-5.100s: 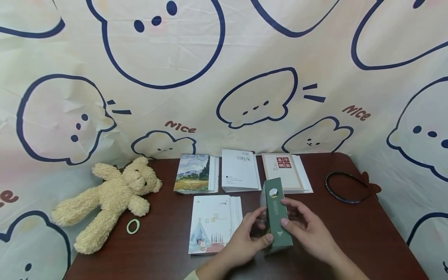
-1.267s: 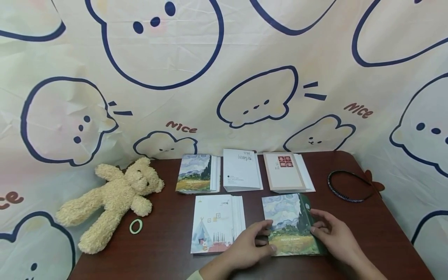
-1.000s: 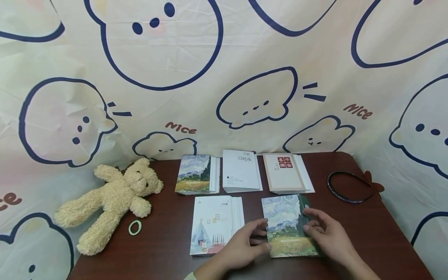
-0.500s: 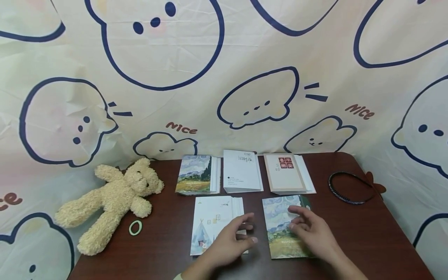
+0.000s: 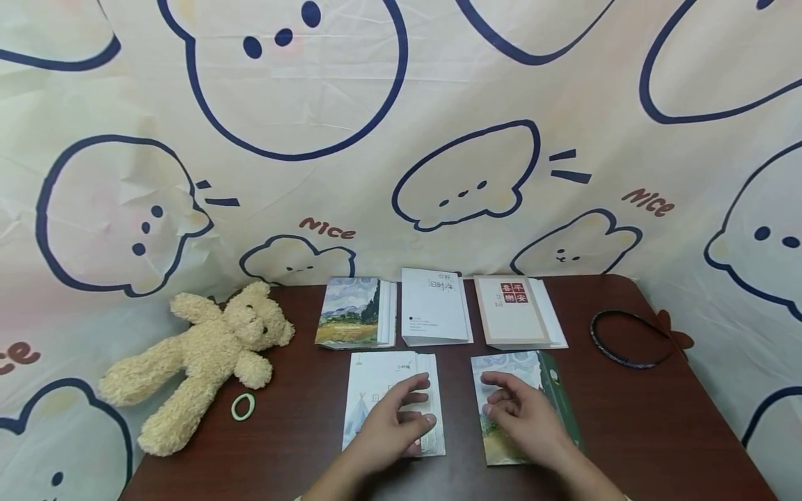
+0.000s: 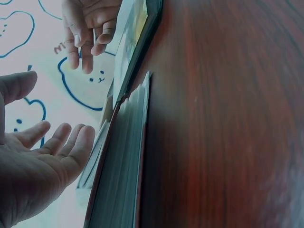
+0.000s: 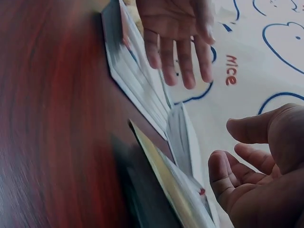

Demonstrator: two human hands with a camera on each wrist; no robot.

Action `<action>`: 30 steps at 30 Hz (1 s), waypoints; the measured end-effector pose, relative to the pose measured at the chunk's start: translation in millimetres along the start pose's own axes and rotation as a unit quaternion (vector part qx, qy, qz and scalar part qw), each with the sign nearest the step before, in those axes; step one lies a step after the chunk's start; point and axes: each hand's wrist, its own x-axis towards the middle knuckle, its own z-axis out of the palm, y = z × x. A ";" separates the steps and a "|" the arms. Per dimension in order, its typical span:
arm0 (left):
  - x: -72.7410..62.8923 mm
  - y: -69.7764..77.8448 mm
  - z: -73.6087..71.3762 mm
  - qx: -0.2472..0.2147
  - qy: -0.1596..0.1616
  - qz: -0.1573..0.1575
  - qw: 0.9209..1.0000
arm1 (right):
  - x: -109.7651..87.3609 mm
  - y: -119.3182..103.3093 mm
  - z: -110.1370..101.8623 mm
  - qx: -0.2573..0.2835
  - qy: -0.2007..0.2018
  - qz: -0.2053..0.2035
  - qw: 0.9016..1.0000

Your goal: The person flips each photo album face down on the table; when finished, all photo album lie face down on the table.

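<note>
The left hand (image 5: 395, 421), over the tent album (image 5: 366, 376), and right hand (image 5: 526, 419), over the green album (image 5: 560, 393), were released, fingers loosely bent. Sound practice seemingly required lifting clear without nudging either. The green album lay flat, front right on the worktop (image 5: 639, 424), long axis front-to-back, top pointing rearward.

The dark red-brown table (image 5: 301, 379), faintly wood-grained, is rounded at its far right corner. Behind it and along both sides, the space is enclosed by a pale, lightly creased sheet (image 5: 438, 90), printed with animal heads (image 5: 466, 177) outlined in dark blue and with "Nice" lettering (image 5: 648, 202). A soft sheen is reflected by the tabletop.
</note>
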 end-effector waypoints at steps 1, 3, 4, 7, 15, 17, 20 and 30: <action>-1.0 0.2 -1.8 -0.010 0.004 -0.004 1.000 | 0.3 -0.3 3.6 0.002 -0.004 0.001 1.000; -2.8 1.4 -5.6 -0.028 0.011 -0.008 1.000 | 1.0 -0.9 10.9 0.006 -0.014 0.003 1.000; -3.8 2.2 -7.7 -0.035 0.013 -0.007 0.999 | 1.4 -1.1 14.3 0.005 -0.018 0.005 1.000; -6.7 3.6 -13.9 -0.042 0.022 0.000 0.999 | 3.3 -1.7 23.8 0.000 -0.026 0.005 1.000; -15.0 -0.4 -30.0 0.068 0.059 0.048 0.995 | 5.3 -1.9 42.7 -0.002 -0.031 0.001 1.000; -16.8 -2.1 -34.0 0.084 0.069 0.059 0.992 | 6.3 -3.0 46.3 -0.002 -0.036 -0.004 0.999; -18.2 -3.7 -39.7 0.101 0.085 0.071 0.989 | 8.6 -5.6 51.2 0.000 -0.046 -0.011 0.999; -22.2 -6.6 -59.2 0.123 0.154 0.035 0.980 | 13.8 -9.6 69.5 0.005 -0.081 -0.045 0.996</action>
